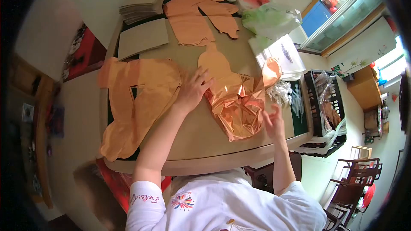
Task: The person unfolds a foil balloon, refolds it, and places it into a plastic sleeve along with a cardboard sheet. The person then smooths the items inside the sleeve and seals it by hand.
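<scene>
A crumpled, shiny rose-gold foil balloon (239, 107) lies on the table in front of me, its flatter end pointing away. My left hand (196, 89) rests at its left edge, fingers stretched out, the fingertips over the foil. On the balloon's right side, my right hand (274, 123) is raised with fingers apart and holds nothing. To the left of my left hand, several flat foil balloons (145, 90) are spread in a layered pile. Another flat stack of foil balloons (192, 17) is at the far side of the table.
Cardboard sheets (143, 39) lie at the back left. White ribbon (280, 93), clear straws (297, 102) and plastic sleeves (282, 57) sit on the right. Behind them is a green-white plastic bag (272, 19). A black crate (325, 102) stands beyond the table's right edge.
</scene>
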A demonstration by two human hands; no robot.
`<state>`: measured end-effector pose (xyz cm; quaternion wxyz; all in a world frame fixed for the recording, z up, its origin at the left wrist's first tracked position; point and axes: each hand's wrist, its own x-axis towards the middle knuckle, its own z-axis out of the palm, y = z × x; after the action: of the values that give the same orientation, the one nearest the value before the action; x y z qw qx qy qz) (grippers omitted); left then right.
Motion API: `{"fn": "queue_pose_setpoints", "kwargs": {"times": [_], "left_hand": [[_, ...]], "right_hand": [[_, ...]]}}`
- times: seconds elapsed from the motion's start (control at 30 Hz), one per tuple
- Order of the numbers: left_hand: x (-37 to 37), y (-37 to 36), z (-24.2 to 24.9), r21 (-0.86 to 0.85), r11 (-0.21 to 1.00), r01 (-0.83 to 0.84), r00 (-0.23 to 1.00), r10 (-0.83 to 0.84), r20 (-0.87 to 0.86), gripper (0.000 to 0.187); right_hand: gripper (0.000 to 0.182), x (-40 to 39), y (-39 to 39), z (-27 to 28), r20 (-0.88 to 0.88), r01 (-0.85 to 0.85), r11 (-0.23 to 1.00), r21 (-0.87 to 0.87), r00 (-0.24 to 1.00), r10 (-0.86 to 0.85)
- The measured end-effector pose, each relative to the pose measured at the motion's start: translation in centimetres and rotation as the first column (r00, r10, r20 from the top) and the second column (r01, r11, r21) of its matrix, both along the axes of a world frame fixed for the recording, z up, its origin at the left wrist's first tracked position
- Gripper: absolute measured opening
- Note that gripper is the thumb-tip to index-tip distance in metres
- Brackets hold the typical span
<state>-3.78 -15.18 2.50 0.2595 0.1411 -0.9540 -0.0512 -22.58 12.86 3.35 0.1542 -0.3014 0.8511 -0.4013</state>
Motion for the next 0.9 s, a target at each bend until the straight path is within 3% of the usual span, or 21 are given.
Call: {"fn": "queue_pose_setpoints", "kwargs": {"times": [0.03,0.1,0.17,0.27,0.33,0.4,0.5,0.63,0.77,0.8,0.9], "left_hand": [[-0.7,-0.3,-0.4,0.02,0.999,0.036,0.999,-0.036,0.0,0.031],[-1.5,-0.6,-1.1,0.012,0.998,0.055,0.998,-0.055,0.036,0.025],[-2.1,-0.8,-1.0,-0.025,0.998,0.062,0.996,-0.061,0.068,0.021],[-2.1,-0.5,0.6,-0.061,0.997,0.044,0.999,-0.043,0.031,0.021],[-1.1,-0.3,3.3,-0.015,1.0,0.025,0.995,-0.027,-0.098,0.024],[1.4,0.3,6.0,-0.089,0.995,-0.053,0.977,0.033,-0.212,0.026],[6.3,0.9,7.5,-0.146,0.979,-0.145,0.957,0.101,-0.271,0.033],[9.7,-0.3,3.6,-0.072,0.954,-0.291,0.957,0.29,-0.03,0.032],[9.6,0.0,0.6,0.11,0.945,-0.308,0.951,0.307,0.018,0.036],[9.4,0.3,0.4,0.157,0.945,-0.287,0.957,0.288,0.017,0.039],[7.5,2.2,-0.2,0.154,0.955,-0.253,0.949,0.214,0.232,0.05]], "right_hand": [[0.054,-0.4,-1.1,1.6,-0.052,0.032,0.993,-0.113,0.998,-0.038],[0.07,-1.4,-3.0,3.3,-0.275,0.085,0.99,-0.114,0.955,-0.114],[0.078,-2.1,-5.8,4.6,-0.395,-0.023,0.994,-0.106,0.918,-0.021],[0.068,-2.4,-10.1,5.3,-0.414,-0.123,0.963,0.242,0.884,0.217],[0.06,-2.6,-10.9,5.0,-0.415,-0.219,0.975,0.039,0.884,0.215],[0.052,-2.3,-11.6,4.9,-0.432,-0.321,0.907,-0.272,0.883,0.182],[0.047,-0.8,-10.8,4.7,-0.473,-0.303,0.878,-0.371,0.875,0.102],[0.036,-1.2,-11.3,0.1,-0.232,-0.165,0.957,-0.238,0.967,0.109],[0.031,-1.6,-11.4,0.0,-0.302,-0.185,0.969,-0.164,0.944,0.129],[0.036,-2.0,-11.5,0.0,-0.504,-0.174,0.985,0.007,0.85,0.153],[0.047,-1.8,-12.7,0.2,-0.682,-0.226,0.974,-0.004,0.713,0.163]]}}
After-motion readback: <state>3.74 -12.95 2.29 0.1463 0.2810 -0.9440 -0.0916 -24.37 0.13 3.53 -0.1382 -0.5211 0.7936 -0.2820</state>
